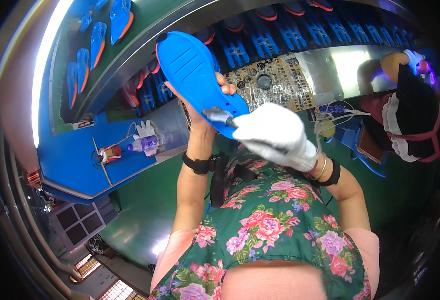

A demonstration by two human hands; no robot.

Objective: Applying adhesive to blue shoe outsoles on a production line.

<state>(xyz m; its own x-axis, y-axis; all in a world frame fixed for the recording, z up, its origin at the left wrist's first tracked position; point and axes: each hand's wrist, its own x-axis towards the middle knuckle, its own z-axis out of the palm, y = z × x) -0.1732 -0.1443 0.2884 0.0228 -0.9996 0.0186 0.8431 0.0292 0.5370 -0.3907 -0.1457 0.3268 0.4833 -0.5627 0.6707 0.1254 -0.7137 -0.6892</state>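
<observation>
My bare left hand [200, 107] grips a blue shoe sole [186, 60] from beneath, with fingertips curled over its right edge. The sole is tilted, its wide grooved end pointing up and its narrower end, with small holes, toward me. A strip of orange shows along its upper left rim. In a white glove, my right hand [275, 134] is closed round a small brush [225, 118]. The dark brush head lies over the sole's narrower end; whether it touches the surface I cannot tell. The glove hides most of the brush handle.
Blue soles with orange edges [98, 44] lie on a green belt at upper left. Racks of blue holders [265, 45] run along the back. A round dark dish [264, 81] sits on a taped board. The blue table [75, 167] bears a purple-labelled bottle [144, 143]. Another person [405, 105] is at right.
</observation>
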